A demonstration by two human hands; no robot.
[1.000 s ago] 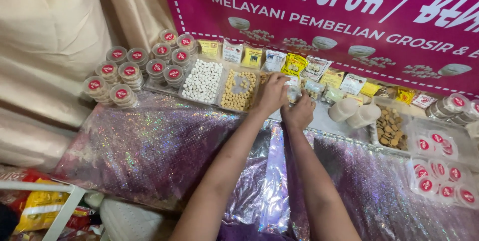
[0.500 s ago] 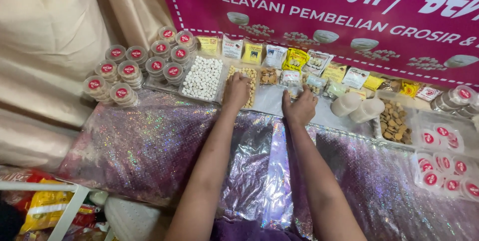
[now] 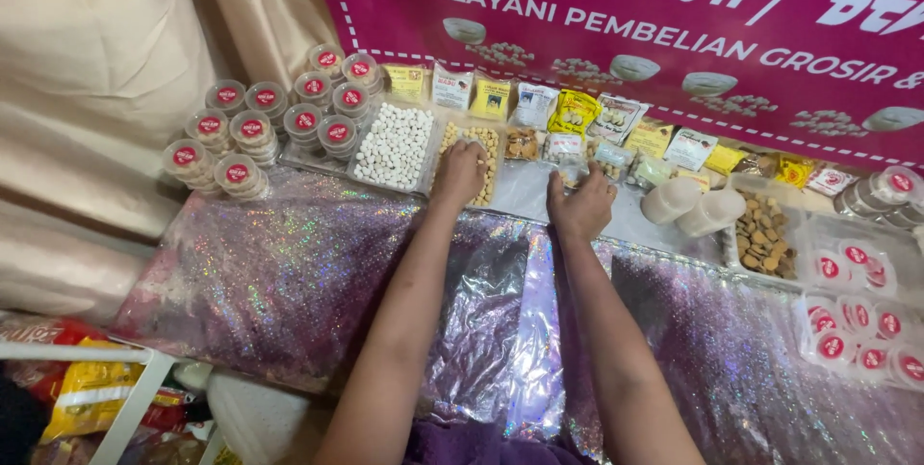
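Lower left of the frame: a white rack rail (image 3: 115, 398) with yellow and red snack packets (image 3: 91, 393) beneath it, partly hidden.

Lower centre: two bare forearms rise from the bottom edge over a bench (image 3: 269, 272) draped in glittering purple cloth, with a clear plastic sheet (image 3: 510, 330) laid down its middle.

Centre, left hand (image 3: 460, 174): palm down, fingers curled onto the near end of a clear tray of small tan round pieces (image 3: 488, 145); whether it grips the tray or only presses on it cannot be told.

Centre, right hand (image 3: 580, 205): palm down, fingers bent, fingertips at a small clear bag (image 3: 570, 168) lying on the plastic sheet; the grip itself is hidden by the knuckles.

Just left of the tan tray: a clear tray of white balls (image 3: 395, 145), the two touching or nearly so.

Upper left: stacked round tubs with red-labelled lids (image 3: 252, 126), in several short stacks.

Right of centre: two pale overturned cups (image 3: 691, 207), then a clear box of brown lumps (image 3: 760, 239).

Right edge: flat-lying red-labelled tubs in clear wrapping (image 3: 857, 316).

Behind the trays: a row of small printed packets (image 3: 573, 114), white, yellow and clear, leaning against a magenta banner (image 3: 674, 32) with white lettering.

Upper left, farthest: cream curtain (image 3: 96, 61).
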